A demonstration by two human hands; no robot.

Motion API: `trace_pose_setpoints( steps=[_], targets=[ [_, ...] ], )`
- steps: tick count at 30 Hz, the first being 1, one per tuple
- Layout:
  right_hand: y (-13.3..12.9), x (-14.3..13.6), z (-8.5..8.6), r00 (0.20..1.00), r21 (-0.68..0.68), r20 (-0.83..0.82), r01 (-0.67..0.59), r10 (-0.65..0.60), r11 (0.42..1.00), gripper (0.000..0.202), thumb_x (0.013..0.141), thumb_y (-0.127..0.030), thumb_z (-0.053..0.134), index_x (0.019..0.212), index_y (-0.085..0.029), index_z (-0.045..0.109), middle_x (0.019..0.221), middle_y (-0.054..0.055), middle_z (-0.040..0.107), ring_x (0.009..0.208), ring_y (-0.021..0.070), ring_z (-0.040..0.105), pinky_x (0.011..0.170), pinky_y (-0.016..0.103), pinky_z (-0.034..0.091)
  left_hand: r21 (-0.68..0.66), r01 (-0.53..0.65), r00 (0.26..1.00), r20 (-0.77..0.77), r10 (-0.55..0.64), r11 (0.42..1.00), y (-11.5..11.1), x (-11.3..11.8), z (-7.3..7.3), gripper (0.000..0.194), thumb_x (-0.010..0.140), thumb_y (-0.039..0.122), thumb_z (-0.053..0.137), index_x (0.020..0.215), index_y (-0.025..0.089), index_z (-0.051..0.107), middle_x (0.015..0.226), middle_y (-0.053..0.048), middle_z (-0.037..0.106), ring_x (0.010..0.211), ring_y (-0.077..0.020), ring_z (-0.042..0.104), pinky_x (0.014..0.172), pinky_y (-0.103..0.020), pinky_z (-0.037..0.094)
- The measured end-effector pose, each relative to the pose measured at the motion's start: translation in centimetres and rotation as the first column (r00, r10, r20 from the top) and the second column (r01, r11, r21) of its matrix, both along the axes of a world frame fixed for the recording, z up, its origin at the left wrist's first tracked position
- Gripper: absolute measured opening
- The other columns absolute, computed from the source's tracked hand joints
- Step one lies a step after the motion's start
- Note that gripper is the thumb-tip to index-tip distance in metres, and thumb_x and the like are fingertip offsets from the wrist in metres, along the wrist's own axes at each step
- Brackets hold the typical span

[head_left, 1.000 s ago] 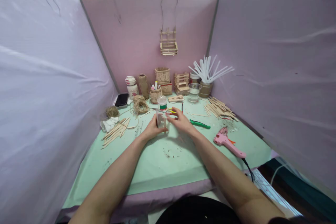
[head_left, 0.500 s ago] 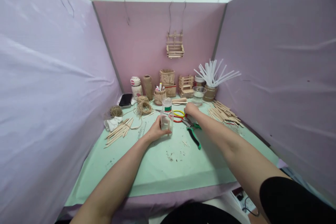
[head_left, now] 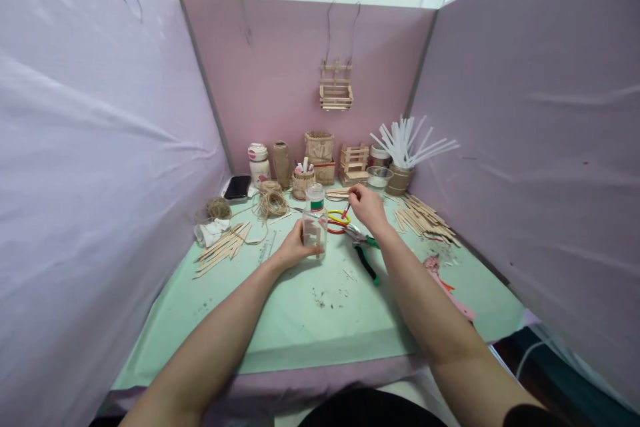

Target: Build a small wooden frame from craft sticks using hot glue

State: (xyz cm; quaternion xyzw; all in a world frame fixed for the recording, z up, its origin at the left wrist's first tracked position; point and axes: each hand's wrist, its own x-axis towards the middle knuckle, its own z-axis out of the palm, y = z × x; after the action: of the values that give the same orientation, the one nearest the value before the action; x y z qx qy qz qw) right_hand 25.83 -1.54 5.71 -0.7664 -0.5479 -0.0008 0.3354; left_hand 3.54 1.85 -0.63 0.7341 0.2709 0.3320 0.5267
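Note:
My left hand (head_left: 291, 248) is wrapped round the lower part of a clear plastic bottle (head_left: 315, 220), which stands upright on the table and has a green band below its neck. My right hand (head_left: 368, 207) is pinched on a thin red stick-like tool (head_left: 345, 211); its exact kind is too small to tell. Under and beside that tool lie scissors (head_left: 336, 227) with yellow and red handle loops. Pliers (head_left: 366, 263) with black and green handles rest just in front of my right hand, partly behind my wrist.
Flat wooden sticks lie left (head_left: 225, 250) and right (head_left: 425, 219). Twine (head_left: 273, 201), a phone (head_left: 237, 187), a pen cup (head_left: 303, 185) and a water bowl (head_left: 379, 178) stand farther back. A pink tool with an orange part (head_left: 453, 293) lies beside my right forearm.
My right hand has lifted slightly and turned, and the red tool now shows in its fingers. The pink tool has come into sight as my right forearm shifted. My left hand keeps holding the bottle.

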Motion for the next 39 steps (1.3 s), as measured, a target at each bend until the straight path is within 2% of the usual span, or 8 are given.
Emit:
trace_pose_setpoints(
  steps=[3,6,8,11,15,22,31,39],
  targets=[
    [-2.0,-1.0,-0.7,0.955,0.341,-0.223,-0.111,0.195,0.933,0.029,0.089,-0.026,0.039,0.108,-0.019,0.059,0.092,0.006,0.070,0.085,0.0177,0.066,0.076,0.030,0.050,-0.027,-0.038,0.999,0.018,0.038,0.999,-0.2,-0.3,0.8,0.074,0.056,0.032,0.086,0.116,0.019,0.046,0.104,-0.005,0.061,0.097,-0.0207,0.060,0.089,-0.036,0.046],
    [-2.8,-2.2,-1.9,0.728,0.655,-0.464,-0.100,0.504,0.749,0.023,0.080,-0.027,0.053,0.101,-0.020,0.059,0.091,0.005,0.070,0.082,0.0182,0.067,0.074,0.032,0.052,-0.097,-0.031,1.000,0.001,0.031,0.995,-0.6,-0.7,1.6,0.068,0.057,0.034,0.085,0.113,0.016,0.051,0.099,-0.007,0.063,0.094,-0.0220,0.061,0.087,-0.037,0.047],
    [-3.2,-3.1,-2.3,0.607,0.701,-0.542,-0.055,0.581,0.711,0.021,0.077,-0.028,0.061,0.097,-0.021,0.058,0.086,0.003,0.070,0.077,0.0169,0.066,0.072,0.032,0.053,-0.178,-0.005,1.000,0.006,0.006,0.984,-0.9,-0.8,1.7,0.063,0.057,0.034,0.085,0.108,0.014,0.054,0.095,-0.007,0.064,0.090,-0.0212,0.062,0.084,-0.037,0.048],
    [-3.9,-4.5,-2.4,0.537,0.699,-0.603,0.000,0.590,0.715,0.020,0.081,-0.035,0.063,0.093,-0.021,0.054,0.064,-0.003,0.063,0.057,0.0123,0.059,0.058,0.026,0.048,-0.294,0.058,0.998,0.047,-0.047,0.954,-1.2,-0.7,1.5,0.058,0.056,0.033,0.086,0.101,0.015,0.055,0.090,-0.005,0.064,0.084,-0.0190,0.062,0.079,-0.034,0.049],
    [-5.1,-6.1,-2.5,0.598,0.711,-0.552,-0.025,0.580,0.702,0.021,0.088,-0.041,0.057,0.083,-0.023,0.048,0.050,-0.009,0.047,0.045,0.0091,0.044,0.047,0.022,0.037,-0.401,0.140,0.988,0.118,-0.101,0.905,-1.7,-0.5,1.0,0.060,0.055,0.030,0.087,0.103,0.015,0.054,0.089,-0.003,0.063,0.081,-0.0169,0.062,0.073,-0.029,0.048],
    [-5.9,-7.6,-4.1,0.755,0.733,-0.326,-0.178,0.569,0.656,0.014,0.094,-0.033,0.047,0.091,-0.022,0.055,0.078,-0.001,0.056,0.068,0.0138,0.057,0.064,0.029,0.048,-0.374,0.088,0.994,0.094,-0.057,0.923,-3.0,0.0,1.5,0.062,0.055,0.026,0.086,0.107,0.015,0.054,0.088,-0.002,0.064,0.081,-0.0160,0.061,0.076,-0.029,0.047],
    [-5.5,-7.9,-5.1,0.840,0.742,-0.220,-0.186,0.496,0.644,0.008,0.087,-0.025,0.056,0.095,-0.023,0.057,0.092,0.004,0.062,0.091,0.0195,0.063,0.082,0.037,0.052,-0.311,0.002,0.997,0.069,0.020,0.951,-2.8,0.0,1.2,0.070,0.055,0.027,0.087,0.114,0.014,0.051,0.093,-0.006,0.066,0.086,-0.0202,0.064,0.079,-0.033,0.049],
    [-5.4,-7.9,-5.9,0.827,0.717,-0.196,-0.246,0.527,0.652,0.006,0.089,-0.025,0.054,0.092,-0.024,0.050,0.087,0.003,0.059,0.098,0.0219,0.064,0.087,0.042,0.052,-0.275,-0.001,0.997,0.069,0.020,0.961,-3.2,0.1,1.3,0.076,0.053,0.030,0.088,0.116,0.014,0.048,0.102,-0.010,0.066,0.099,-0.0260,0.063,0.088,-0.039,0.047]
  ],
)
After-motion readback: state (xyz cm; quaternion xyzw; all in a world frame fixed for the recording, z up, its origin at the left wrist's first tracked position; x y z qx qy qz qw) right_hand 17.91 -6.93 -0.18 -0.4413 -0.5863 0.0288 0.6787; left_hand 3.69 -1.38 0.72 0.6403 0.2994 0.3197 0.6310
